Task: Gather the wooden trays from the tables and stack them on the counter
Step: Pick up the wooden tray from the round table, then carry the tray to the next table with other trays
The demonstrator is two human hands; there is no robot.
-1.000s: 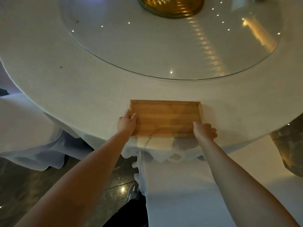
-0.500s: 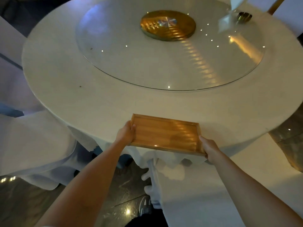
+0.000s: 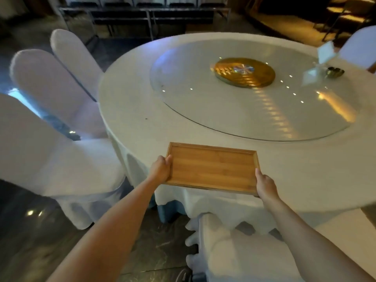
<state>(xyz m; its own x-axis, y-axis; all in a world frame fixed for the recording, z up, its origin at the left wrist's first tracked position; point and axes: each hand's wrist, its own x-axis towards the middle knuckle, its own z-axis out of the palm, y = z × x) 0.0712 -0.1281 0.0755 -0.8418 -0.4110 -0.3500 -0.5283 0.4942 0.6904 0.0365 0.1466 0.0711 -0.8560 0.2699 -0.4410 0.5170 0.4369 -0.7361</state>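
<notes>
Wooden tray [image 3: 212, 167]: lower centre, over worktop [image 3: 132, 123] edge | left hand [image 3: 160, 169], right hand [image 3: 265, 185]: gripped its short ends

Round table [image 3: 142, 110] w/ glass turntable [image 3: 234, 110] on it.

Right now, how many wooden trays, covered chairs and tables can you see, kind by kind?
Wooden tray: 1, held at both short ends by the left hand and right hand.
Round table: 1.
White-covered chairs: 5, at.
Total: 7.
</notes>
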